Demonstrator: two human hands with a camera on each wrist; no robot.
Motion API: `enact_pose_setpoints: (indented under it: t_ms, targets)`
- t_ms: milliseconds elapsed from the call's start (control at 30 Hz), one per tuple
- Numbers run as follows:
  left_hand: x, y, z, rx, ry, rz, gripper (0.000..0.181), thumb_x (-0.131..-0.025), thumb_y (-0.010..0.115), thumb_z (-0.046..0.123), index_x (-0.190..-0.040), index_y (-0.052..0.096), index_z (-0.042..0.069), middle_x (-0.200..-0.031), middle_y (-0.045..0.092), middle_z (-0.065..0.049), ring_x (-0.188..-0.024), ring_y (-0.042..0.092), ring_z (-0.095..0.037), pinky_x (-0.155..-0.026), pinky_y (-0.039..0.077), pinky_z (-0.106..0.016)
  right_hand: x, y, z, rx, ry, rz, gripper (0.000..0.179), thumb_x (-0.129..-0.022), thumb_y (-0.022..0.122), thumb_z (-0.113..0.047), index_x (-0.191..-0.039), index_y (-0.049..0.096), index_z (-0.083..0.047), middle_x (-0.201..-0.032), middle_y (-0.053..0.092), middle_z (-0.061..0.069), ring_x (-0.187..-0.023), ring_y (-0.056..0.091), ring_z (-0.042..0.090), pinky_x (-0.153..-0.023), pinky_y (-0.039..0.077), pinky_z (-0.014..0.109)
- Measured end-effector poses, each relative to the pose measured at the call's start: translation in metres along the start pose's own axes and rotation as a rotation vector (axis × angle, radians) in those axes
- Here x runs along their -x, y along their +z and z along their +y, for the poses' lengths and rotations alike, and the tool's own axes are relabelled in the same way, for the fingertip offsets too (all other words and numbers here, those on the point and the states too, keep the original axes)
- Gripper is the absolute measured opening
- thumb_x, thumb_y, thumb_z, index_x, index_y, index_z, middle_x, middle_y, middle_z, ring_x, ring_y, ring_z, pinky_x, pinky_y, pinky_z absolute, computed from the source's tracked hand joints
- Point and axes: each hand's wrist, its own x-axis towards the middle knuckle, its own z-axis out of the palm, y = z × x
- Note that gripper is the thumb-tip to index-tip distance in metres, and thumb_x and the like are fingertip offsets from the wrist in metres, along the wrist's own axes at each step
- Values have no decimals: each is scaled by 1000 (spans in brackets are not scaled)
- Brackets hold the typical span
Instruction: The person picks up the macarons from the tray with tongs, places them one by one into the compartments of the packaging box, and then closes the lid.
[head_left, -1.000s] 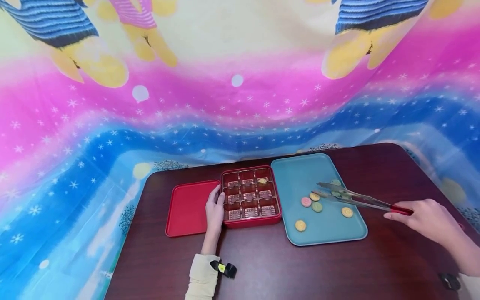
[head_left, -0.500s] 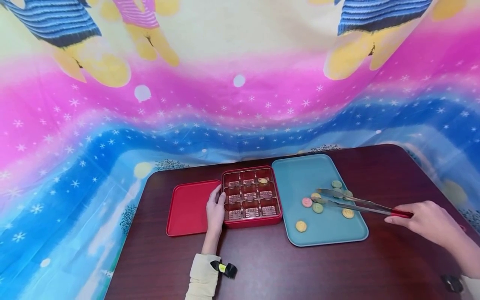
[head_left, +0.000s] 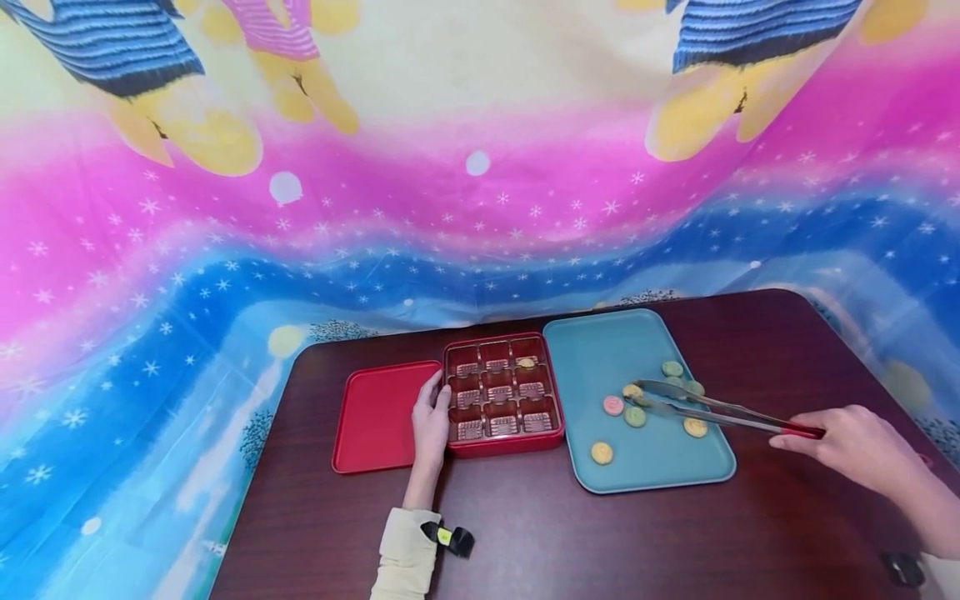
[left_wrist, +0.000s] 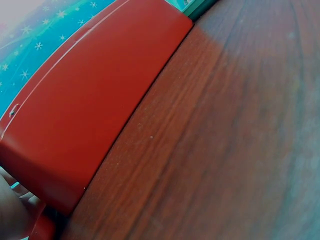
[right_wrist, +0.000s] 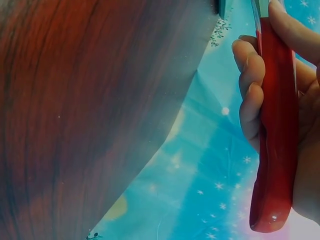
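A printed backdrop (head_left: 480,208) in pink and blue hangs behind the dark wooden table (head_left: 555,542). On it we see a red lid (head_left: 384,417), a nine-compartment red box (head_left: 504,450) and a teal tray (head_left: 600,350). Our left hand (head_left: 430,421) rests against the box's left side, fingers fairly straight; our right hand (head_left: 858,442) is wrapped round the red handle of the tongs (right_wrist: 278,130). Since a second ago their tips have come down around a yellow biscuit (head_left: 632,390), beside the pink biscuit (head_left: 613,406) and a green biscuit (head_left: 634,417) on the tray. We judge the work to be at the gripping stage, though at this size we cannot tell whether the biscuit is firmly pinched or lifted. Another yellow biscuit (head_left: 527,362) sits in the box's far right compartment.
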Motion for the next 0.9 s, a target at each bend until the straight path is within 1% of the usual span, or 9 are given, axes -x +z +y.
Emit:
enact_pose_setpoints:
  t_ms: [167, 367, 433, 533, 633, 767, 900]
  targets:
    - [1, 1, -1, -3, -7, 10, 41, -107, 55, 8, -147, 55, -2, -150, 53, -22, -143, 46, -36, -116, 36, -52, 3, 2, 0, 3, 7, 23, 24, -77, 89, -32, -78, 79, -11, -49, 27, -14, -50, 21, 3, -50, 24, 25]
    - [-2, 4, -1, -18, -25, 11, 42, -107, 51, 4, -147, 50, -9, -151, 49, -27, -145, 41, -41, -116, 34, -55, 4, 1, -1, 15, 52, 27, 34, -79, 88, -39, -81, 79, -7, -50, 30, -13, -51, 26, 6, -51, 27, 27]
    - [-2, 4, 0, -24, -29, 10, 42, -107, 50, 3, -148, 49, -10, -152, 48, -28, -145, 40, -42, -116, 34, -57, 3, 0, -2, 20, 59, 41, 36, -79, 88, -40, -82, 79, -5, -49, 31, -13, -50, 27, 7, -51, 28, 28]
    - [-3, 3, -1, -24, -27, 7, 43, -107, 51, 5, -148, 49, -8, -152, 48, -27, -145, 41, -41, -116, 34, -56, 1, -2, -3, 19, 66, 67, 41, -79, 87, -41, -85, 80, -1, -48, 32, -13, -50, 29, 8, -50, 29, 29]
    - [-2, 2, -1, -12, -15, 11, 42, -107, 53, 7, -148, 52, -4, -152, 51, -24, -144, 43, -38, -116, 36, -54, 0, -4, -6, 10, 63, 87, 41, -79, 87, -40, -87, 80, 0, -47, 33, -14, -49, 30, 8, -49, 31, 29]
    - [-1, 0, 0, 0, -6, 6, 42, -107, 56, 10, -147, 55, 0, -151, 53, -21, -143, 45, -35, -115, 38, -52, -4, -7, -10, 1, 52, 108, 37, -80, 87, -40, -85, 80, -4, -47, 33, -15, -49, 30, 8, -50, 32, 30]
    - [0, 0, 1, 5, -3, -2, 42, -107, 56, 10, -147, 55, 0, -150, 53, -22, -143, 45, -37, -114, 38, -54, -8, -9, -16, 9, 33, 133, 35, -79, 87, -42, -83, 80, -8, -48, 30, -15, -49, 28, 7, -51, 31, 30]
